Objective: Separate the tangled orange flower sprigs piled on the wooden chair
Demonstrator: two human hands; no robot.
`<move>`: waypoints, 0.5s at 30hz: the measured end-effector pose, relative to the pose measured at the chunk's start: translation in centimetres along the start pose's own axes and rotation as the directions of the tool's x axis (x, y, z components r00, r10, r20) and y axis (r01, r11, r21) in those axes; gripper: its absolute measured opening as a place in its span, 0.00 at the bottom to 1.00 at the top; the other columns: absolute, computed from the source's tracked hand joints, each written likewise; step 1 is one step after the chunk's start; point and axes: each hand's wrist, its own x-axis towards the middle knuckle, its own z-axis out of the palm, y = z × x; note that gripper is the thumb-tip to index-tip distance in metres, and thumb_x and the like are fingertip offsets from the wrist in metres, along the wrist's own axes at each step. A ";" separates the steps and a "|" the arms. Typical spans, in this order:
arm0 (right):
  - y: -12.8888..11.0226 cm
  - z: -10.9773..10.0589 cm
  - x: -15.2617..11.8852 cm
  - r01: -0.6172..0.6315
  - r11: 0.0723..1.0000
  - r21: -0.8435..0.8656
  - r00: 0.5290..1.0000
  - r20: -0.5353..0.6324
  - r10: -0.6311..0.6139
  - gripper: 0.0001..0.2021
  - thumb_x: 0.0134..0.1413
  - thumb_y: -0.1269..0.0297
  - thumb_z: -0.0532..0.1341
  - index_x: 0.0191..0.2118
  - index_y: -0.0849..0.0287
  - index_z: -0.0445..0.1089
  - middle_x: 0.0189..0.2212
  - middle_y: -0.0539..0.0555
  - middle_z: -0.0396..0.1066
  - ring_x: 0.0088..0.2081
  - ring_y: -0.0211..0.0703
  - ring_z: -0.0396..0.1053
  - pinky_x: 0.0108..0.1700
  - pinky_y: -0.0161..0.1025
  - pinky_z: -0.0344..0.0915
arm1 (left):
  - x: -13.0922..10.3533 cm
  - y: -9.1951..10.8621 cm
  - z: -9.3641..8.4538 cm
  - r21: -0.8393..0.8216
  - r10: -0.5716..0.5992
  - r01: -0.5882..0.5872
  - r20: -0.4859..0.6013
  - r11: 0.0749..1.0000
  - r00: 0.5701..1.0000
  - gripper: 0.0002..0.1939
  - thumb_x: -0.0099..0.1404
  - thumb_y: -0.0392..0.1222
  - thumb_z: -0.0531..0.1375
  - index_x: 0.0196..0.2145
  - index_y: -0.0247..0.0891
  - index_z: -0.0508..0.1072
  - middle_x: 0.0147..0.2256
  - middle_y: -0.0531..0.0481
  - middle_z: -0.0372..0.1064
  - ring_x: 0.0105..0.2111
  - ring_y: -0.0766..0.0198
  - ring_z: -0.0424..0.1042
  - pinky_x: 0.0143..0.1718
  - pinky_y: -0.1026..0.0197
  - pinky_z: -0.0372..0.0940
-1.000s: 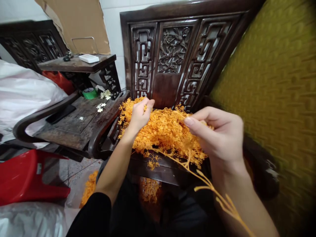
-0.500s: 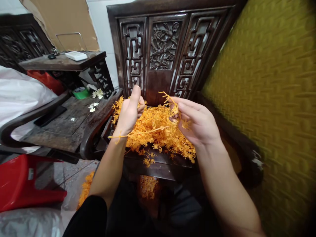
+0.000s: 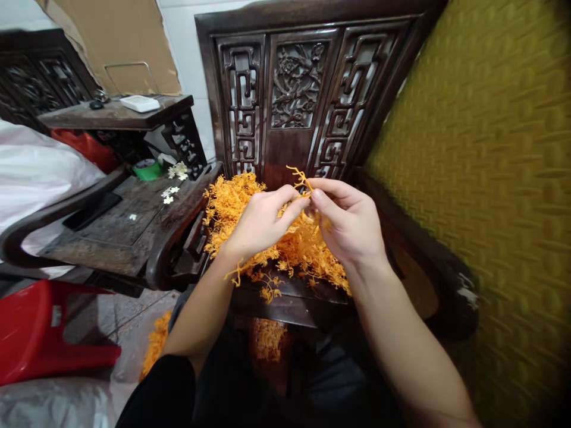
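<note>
Pinched in my right hand is a thin orange branching stem, plastic-looking, its forked tip pointing up and left. My left hand has its thumb and forefinger closed at the same stem, right beside my right fingertips. Another forked end of orange stem shows at my left wrist; my hand hides how it joins the rest. Below both hands a heap of similar orange sprigs covers the seat of a dark carved wooden chair. One loose sprig lies at the seat's front edge.
Left stands a second wooden chair with white blossoms and green tape on its seat. A small table holds a white box. A red stool and a bag of orange pieces are lower left. A yellow textured panel rises right.
My left hand has moved right, from over the heap with its thumb raised, to the stem at my right fingertips. My right hand has barely shifted.
</note>
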 end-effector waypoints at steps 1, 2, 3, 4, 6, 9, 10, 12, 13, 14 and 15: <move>0.0 0.1 -0.1 0.003 1.000 0.012 1.000 -0.012 -0.003 0.11 0.48 0.60 0.77 0.39 0.50 0.84 0.38 0.51 0.82 0.35 0.40 0.74 0.40 0.41 0.72 | 0.0 0.0 0.0 0.007 0.036 -0.036 -0.009 0.999 0.999 0.14 0.77 0.44 0.57 0.34 0.38 0.75 0.29 0.54 0.74 0.29 0.69 0.71 0.36 0.63 0.64; -0.1 0.1 -0.1 0.003 1.000 0.027 1.000 -0.020 -0.003 0.10 0.48 0.61 0.77 0.38 0.50 0.84 0.36 0.50 0.81 0.33 0.38 0.73 0.38 0.40 0.71 | -0.1 0.0 0.0 0.008 0.067 -0.067 -0.011 0.998 0.998 0.14 0.77 0.43 0.57 0.33 0.37 0.75 0.28 0.54 0.73 0.28 0.69 0.70 0.35 0.63 0.63; -0.2 0.2 -0.2 -0.001 0.999 0.039 1.000 -0.024 0.002 0.09 0.47 0.61 0.77 0.37 0.51 0.84 0.34 0.50 0.80 0.32 0.37 0.71 0.37 0.39 0.70 | -0.1 0.1 -0.1 0.008 0.089 -0.089 -0.009 0.996 0.996 0.14 0.77 0.42 0.56 0.33 0.37 0.75 0.28 0.54 0.74 0.28 0.69 0.70 0.35 0.63 0.63; -0.3 0.2 -0.2 -0.009 0.999 0.047 1.000 -0.021 0.010 0.09 0.47 0.61 0.77 0.36 0.51 0.84 0.33 0.50 0.80 0.30 0.37 0.70 0.35 0.38 0.69 | -0.1 0.1 -0.2 0.011 0.102 -0.102 -0.004 0.995 0.995 0.14 0.77 0.41 0.56 0.33 0.37 0.75 0.29 0.54 0.74 0.29 0.69 0.71 0.35 0.63 0.63; -0.5 0.2 -0.3 -0.035 0.999 0.041 0.999 0.005 0.035 0.09 0.47 0.60 0.77 0.37 0.51 0.84 0.32 0.50 0.79 0.29 0.36 0.69 0.33 0.38 0.68 | -0.2 0.2 -0.3 0.046 0.108 -0.108 0.007 0.993 0.994 0.14 0.77 0.40 0.56 0.33 0.37 0.74 0.29 0.53 0.74 0.29 0.69 0.70 0.34 0.63 0.62; -0.4 0.1 -0.3 -0.040 0.999 0.013 0.999 0.005 0.040 0.12 0.45 0.60 0.78 0.38 0.52 0.84 0.34 0.51 0.81 0.31 0.38 0.71 0.33 0.38 0.69 | -0.3 0.3 -0.3 0.121 0.124 -0.126 0.027 0.985 0.992 0.15 0.76 0.40 0.55 0.30 0.37 0.72 0.28 0.53 0.72 0.27 0.68 0.67 0.32 0.62 0.59; -0.3 0.1 -0.3 -0.028 1.000 0.011 0.999 -0.016 0.028 0.12 0.44 0.60 0.79 0.37 0.52 0.84 0.35 0.51 0.81 0.32 0.39 0.72 0.34 0.39 0.70 | -0.3 0.3 -0.2 0.134 0.144 -0.146 0.028 0.980 0.989 0.15 0.76 0.40 0.55 0.29 0.37 0.71 0.27 0.54 0.70 0.26 0.68 0.66 0.31 0.62 0.58; 0.1 0.4 -0.3 -0.006 0.999 0.036 0.998 -0.069 0.009 0.12 0.41 0.62 0.79 0.35 0.53 0.84 0.34 0.51 0.81 0.33 0.39 0.73 0.36 0.39 0.72 | -0.4 0.2 0.0 0.132 0.197 -0.198 0.016 0.971 0.980 0.16 0.75 0.39 0.55 0.28 0.37 0.69 0.25 0.55 0.67 0.25 0.69 0.63 0.30 0.62 0.56; 0.2 0.5 -0.4 -0.006 0.998 0.058 0.996 -0.090 0.011 0.12 0.40 0.63 0.80 0.34 0.53 0.84 0.33 0.51 0.81 0.32 0.39 0.73 0.36 0.39 0.72 | -0.3 0.1 0.2 0.119 0.222 -0.220 0.003 0.968 0.975 0.16 0.75 0.38 0.55 0.27 0.37 0.68 0.24 0.55 0.65 0.24 0.70 0.62 0.29 0.62 0.56; 0.4 0.7 -0.4 -0.014 0.997 0.081 0.994 -0.109 0.023 0.12 0.38 0.64 0.80 0.33 0.53 0.83 0.32 0.50 0.80 0.31 0.38 0.72 0.35 0.39 0.71 | -0.3 0.0 0.3 0.101 0.239 -0.237 -0.010 0.966 0.971 0.16 0.74 0.38 0.55 0.26 0.37 0.68 0.23 0.56 0.64 0.23 0.70 0.61 0.29 0.62 0.55; 0.5 0.9 -0.4 -0.027 0.994 0.102 0.992 -0.124 0.040 0.12 0.37 0.65 0.80 0.32 0.53 0.83 0.31 0.50 0.80 0.30 0.37 0.71 0.34 0.38 0.70 | -0.2 -0.1 0.4 0.081 0.249 -0.247 -0.022 0.966 0.968 0.17 0.74 0.37 0.55 0.25 0.37 0.67 0.22 0.56 0.62 0.23 0.70 0.60 0.28 0.62 0.55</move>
